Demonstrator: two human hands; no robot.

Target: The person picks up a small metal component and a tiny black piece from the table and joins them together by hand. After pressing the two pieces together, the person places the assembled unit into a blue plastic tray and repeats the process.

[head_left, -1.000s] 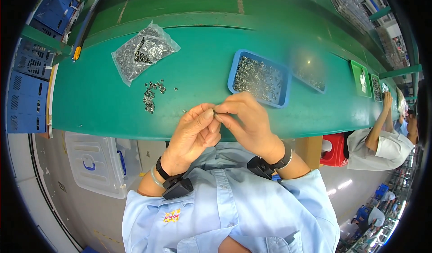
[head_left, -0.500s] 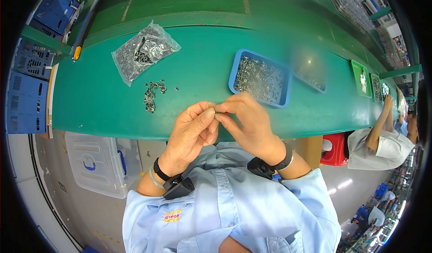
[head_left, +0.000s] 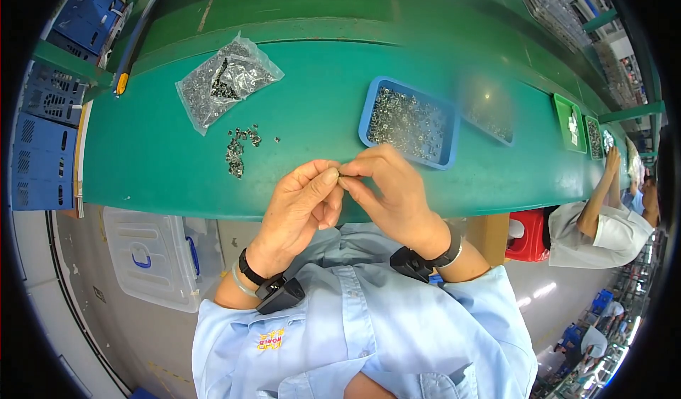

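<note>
My left hand [head_left: 301, 202] and my right hand [head_left: 391, 190] meet fingertip to fingertip over the near edge of the green table [head_left: 312, 87]. Both pinch the same tiny dark part [head_left: 340, 175], mostly covered by my thumbs and forefingers. Its kind is too small to make out. Beyond my left hand lies a loose heap of small shiny metal pieces [head_left: 235, 154], with one piece [head_left: 277, 139] apart from it. A blue tray [head_left: 365, 119] holding many small metal pieces [head_left: 408, 122] stands just past my right hand.
A clear plastic bag [head_left: 202, 90] of small metal parts lies at the back left. Blue crates [head_left: 44, 147] are stacked at the far left, and a lidded clear box [head_left: 145, 257] is below the table. Rightward are a green tray [head_left: 560, 108] and a seated person [head_left: 596, 232].
Almost nothing differs. My hands stay pinched together around the tiny part, with only a very slight shift of the fingers.
</note>
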